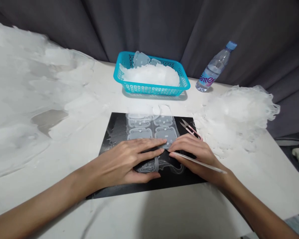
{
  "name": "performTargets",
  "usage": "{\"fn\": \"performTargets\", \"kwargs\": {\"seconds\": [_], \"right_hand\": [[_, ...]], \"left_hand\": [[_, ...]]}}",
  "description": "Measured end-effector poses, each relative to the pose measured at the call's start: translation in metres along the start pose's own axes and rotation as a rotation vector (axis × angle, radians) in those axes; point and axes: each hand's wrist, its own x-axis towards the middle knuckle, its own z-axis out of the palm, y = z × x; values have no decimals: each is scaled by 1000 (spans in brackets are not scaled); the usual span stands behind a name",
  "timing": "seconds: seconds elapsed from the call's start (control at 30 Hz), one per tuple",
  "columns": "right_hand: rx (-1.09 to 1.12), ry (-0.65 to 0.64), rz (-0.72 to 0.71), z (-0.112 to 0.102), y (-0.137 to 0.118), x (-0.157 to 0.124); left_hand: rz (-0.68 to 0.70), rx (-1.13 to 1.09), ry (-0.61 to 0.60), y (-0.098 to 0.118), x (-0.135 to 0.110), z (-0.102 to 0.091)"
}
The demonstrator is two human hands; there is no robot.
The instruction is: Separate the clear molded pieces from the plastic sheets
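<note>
Translucent moulded sheet [165, 133] lies on a black mat [166, 182], in the middle of the white tabletop [264, 179], its rounded panels set side by side in rows, its far end reaching past the mat's far edge; the left hand [129, 156] lies across the sheet's near part, palm down, fingers spread and stretched toward the mat's right edge, thumb held apart below them; the right hand [194, 151] pinches a slim white stick [201, 162] between thumb and fingers, its rear end slanting back over the wrist, its front end hidden at the fingertips, which rest at the sheet's near right corner, just beside the left fingertips; a scrap of clear film [150, 166] lies on the mat between the left thumb and forefinger, partly covered; pink-handled snips [190, 128] lie near the mat's far right corner, blades apart, handles close to the right hand; beyond the mat, near the tabletop's far edge, stands a turquoise basket [154, 89] filled with white pieces; a water bottle [214, 68] with a blue cap stands to its right; a tangled heap of clear trimmings [239, 113] sits toward the tabletop's far right corner; a larger pile of pale sheets [27, 66] covers its left side; dark curtains [159, 23] hang behind the far edge.
</note>
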Motion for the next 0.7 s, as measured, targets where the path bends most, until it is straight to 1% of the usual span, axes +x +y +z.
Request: {"fn": "performTargets", "kwargs": {"seconds": [0.07, 0.27, 0.4, 0.53, 0.6, 0.7], "right_hand": [[1, 5, -1, 2, 0, 0], [-47, 51, 0, 5, -4, 1], [-102, 36, -8, 9, -7, 2], [-204, 22, 1, 12, -11, 2], [-230, 10, -5, 9, -12, 0], [-191, -43, 23, -1, -9, -4]], "left_hand": [[2, -14, -5, 0, 0, 0], [38, -47, 35, 0, 2, 1], [29, -58, 41, 3, 3, 1], [-1, -22, 8, 8, 4, 0], [-8, 2, -3, 11, 4, 0], [15, 43, -6, 17, 5, -2]]}}
